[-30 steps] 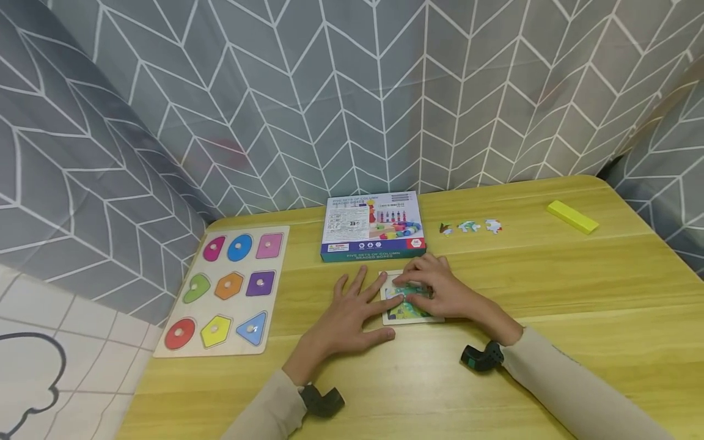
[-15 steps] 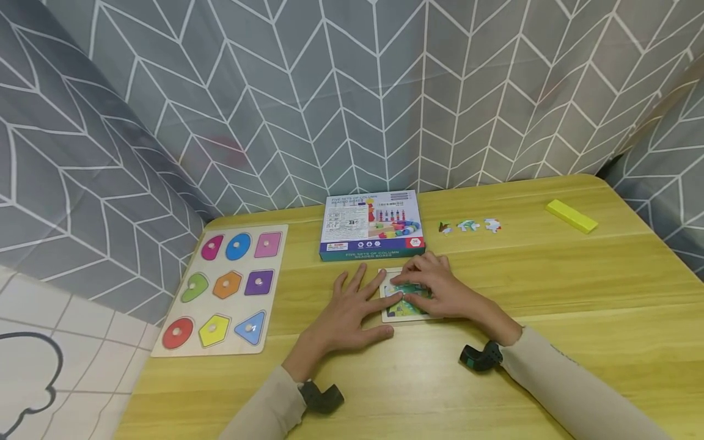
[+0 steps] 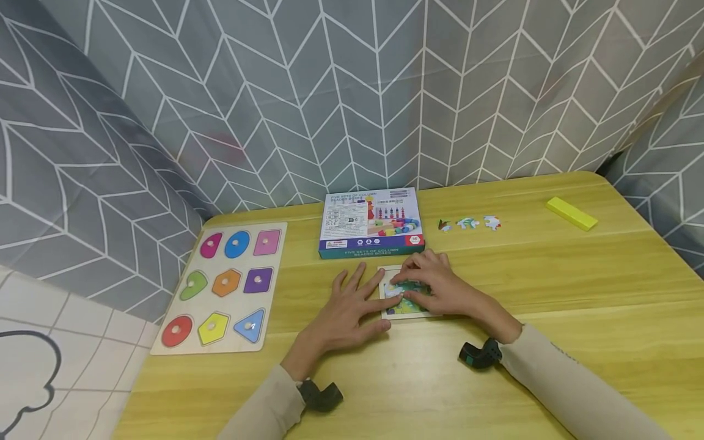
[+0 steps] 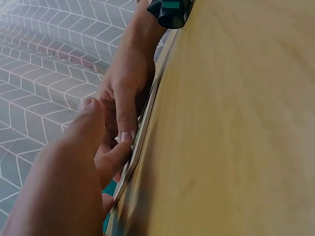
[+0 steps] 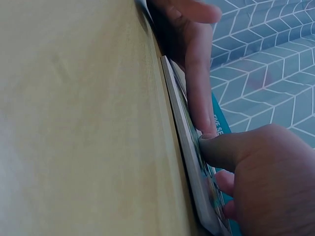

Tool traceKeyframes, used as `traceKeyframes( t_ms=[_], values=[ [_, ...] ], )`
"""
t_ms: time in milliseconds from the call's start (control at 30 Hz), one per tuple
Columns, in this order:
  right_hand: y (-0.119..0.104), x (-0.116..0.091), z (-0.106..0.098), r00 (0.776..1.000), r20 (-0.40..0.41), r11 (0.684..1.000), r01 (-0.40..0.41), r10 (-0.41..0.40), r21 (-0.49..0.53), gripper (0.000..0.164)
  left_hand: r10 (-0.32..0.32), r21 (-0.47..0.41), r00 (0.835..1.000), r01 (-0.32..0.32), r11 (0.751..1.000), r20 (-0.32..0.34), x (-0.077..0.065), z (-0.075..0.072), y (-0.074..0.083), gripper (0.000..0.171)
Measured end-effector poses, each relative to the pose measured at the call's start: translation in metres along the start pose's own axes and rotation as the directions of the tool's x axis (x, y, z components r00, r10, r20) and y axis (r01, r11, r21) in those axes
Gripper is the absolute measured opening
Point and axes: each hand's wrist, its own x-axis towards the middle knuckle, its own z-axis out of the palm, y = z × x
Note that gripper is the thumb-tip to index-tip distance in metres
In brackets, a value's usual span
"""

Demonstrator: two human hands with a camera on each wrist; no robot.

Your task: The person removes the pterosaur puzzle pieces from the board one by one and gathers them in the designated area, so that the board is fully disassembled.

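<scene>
A small jigsaw puzzle point(image 3: 409, 310) in a pale wooden frame lies flat on the table, its green and blue picture partly covered by both hands. From the left, my left hand point(image 3: 343, 311) spreads its straight fingers at the frame, with the index fingertip on the picture close to the right thumb. My right hand point(image 3: 437, 287) reaches over the right half of the puzzle, fingers bent, and pinches a puzzle piece point(image 3: 393, 291) low against the picture. The right wrist view shows the right thumb point(image 5: 221, 147) pressed down beside the left index finger point(image 5: 199, 93).
A bead-set box point(image 3: 371, 225) stands just behind the puzzle. Several loose puzzle pieces point(image 3: 467, 223) lie to its right, with a yellow block point(image 3: 572, 214) farther right. At the left is a wooden shape board point(image 3: 220, 287) with knobbed shapes. A patterned curtain point(image 3: 352, 91) hangs behind the table.
Both hands stay at the puzzle in nearly the same pose. Only the head view shifts slightly, so the table things sit a little higher in it.
</scene>
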Motion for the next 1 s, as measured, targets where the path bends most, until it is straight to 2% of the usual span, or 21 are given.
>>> traceKeyframes(
  t_ms=[333,633,1000],
  values=[
    [-0.0014,-0.0011,-0.0012,1.0,0.012,1.0,0.003,-0.003,-0.016,0.03,0.021,0.009,1.0,-0.021,1.0,0.008,-0.0023,-0.002,0.0006,0.059],
    [-0.0007,-0.001,-0.0006,1.0,0.005,1.0,0.004,-0.004,-0.015,0.027,0.03,0.03,1.0,-0.029,0.999,-0.003,-0.0025,0.001,-0.0012,0.058],
    [-0.0013,-0.0009,0.0002,1.0,-0.013,1.0,0.009,-0.009,-0.002,0.027,0.018,0.034,1.0,-0.018,0.999,0.019,-0.0027,-0.0002,-0.0007,0.058]
  ],
)
